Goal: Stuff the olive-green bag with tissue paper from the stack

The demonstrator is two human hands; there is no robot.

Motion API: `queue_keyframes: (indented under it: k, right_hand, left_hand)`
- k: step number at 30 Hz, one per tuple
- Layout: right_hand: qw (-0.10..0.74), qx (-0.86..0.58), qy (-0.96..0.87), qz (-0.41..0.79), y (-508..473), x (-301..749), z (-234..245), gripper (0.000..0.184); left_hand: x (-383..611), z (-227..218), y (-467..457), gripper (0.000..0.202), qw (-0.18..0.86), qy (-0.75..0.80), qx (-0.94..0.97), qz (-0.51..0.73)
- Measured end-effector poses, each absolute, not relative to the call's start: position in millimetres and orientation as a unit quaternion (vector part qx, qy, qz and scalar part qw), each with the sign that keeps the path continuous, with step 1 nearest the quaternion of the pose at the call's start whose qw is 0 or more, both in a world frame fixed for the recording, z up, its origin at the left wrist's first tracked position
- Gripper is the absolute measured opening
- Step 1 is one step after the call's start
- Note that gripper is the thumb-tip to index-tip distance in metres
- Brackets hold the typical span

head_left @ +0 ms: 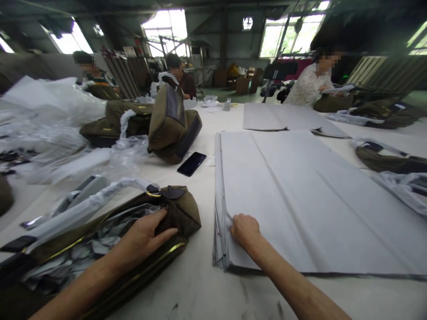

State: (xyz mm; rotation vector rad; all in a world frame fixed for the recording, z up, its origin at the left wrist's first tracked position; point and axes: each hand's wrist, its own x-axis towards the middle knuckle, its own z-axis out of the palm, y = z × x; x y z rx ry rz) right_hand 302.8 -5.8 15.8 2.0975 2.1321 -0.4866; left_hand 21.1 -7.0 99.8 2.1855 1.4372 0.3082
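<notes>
An olive-green handbag [191, 206] with gold zips lies unzipped at the lower left, crumpled grey-white paper [96, 249] showing inside. My left hand [143, 233] rests at its opening near the right end, thumb stretched out and apart, fingertips partly hidden against the dark fabric. A wrapped handle [96, 209] arches along the bag's far side. To the right lies a wide stack of pale grey paper sheets [300, 200]. At the stack's left edge, my right hand [246, 230] is closed, its curled fingers pinching the edge of the top paper.
A black phone [192, 164] lies beyond the bag. Olive bags [167, 124] and clear plastic wrap [50, 120] fill the left side. Another paper stack [280, 116] and more bags [387, 155] are at the right. Three people [310, 84] sit or stand across the table.
</notes>
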Motion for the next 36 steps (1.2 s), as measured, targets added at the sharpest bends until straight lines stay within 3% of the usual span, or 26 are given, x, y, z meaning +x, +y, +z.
queue_keyframes:
  k: [4, 8, 11, 14, 18, 23, 27, 33, 36]
  right_hand:
    - [0.008, 0.676, 0.708, -0.202, 0.5, 321.3, 13.9, 0.018]
    - [-0.036, 0.661, 0.692, -0.288, 8.7, 344.2, 11.0, 0.022]
    - [-0.043, 0.652, 0.668, -0.356, 15.2, 350.3, 6.4, 0.02]
    - [-0.035, 0.642, 0.642, -0.418, 19.6, 352.2, 1.8, 0.016]
    - [-0.012, 0.636, 0.631, -0.444, 22.7, 356.8, 1.3, 0.014]
    - [-0.024, 0.678, 0.678, -0.283, 33.6, 341.0, 11.3, 0.017]
    - [0.01, 0.686, 0.709, -0.164, 47.1, 309.3, 13.9, 0.04]
    - [0.021, 0.659, 0.722, -0.21, 66.4, 320.9, 5.2, 0.006]
    - [-0.023, 0.656, 0.697, -0.288, 73.2, 343.7, 1.7, 0.009]
  left_hand:
    - [14.6, 99.3, -34.2, 0.047, 0.185, 0.575, 0.779, 0.168]
    - [24.7, 99.6, -75.5, 0.029, 0.08, 0.564, 0.769, 0.29]
    - [51.1, 93.4, -101.4, 0.029, 0.055, 0.464, 0.803, 0.37]
    - [84.4, 76.5, -109.3, 0.024, 0.119, 0.354, 0.825, 0.423]
    - [118.9, 49.9, -96.5, 0.02, 0.28, 0.363, 0.769, 0.446]
    - [145.6, 22.7, -78.8, 0.018, 0.399, 0.462, 0.701, 0.369]
    - [160.3, 4.6, -79.3, 0.021, 0.41, 0.431, 0.726, 0.346]
    - [142.2, -3.7, -77.6, 0.013, 0.467, 0.484, 0.645, 0.362]
    - [129.5, -7.2, -71.0, 0.015, 0.502, 0.529, 0.591, 0.345]
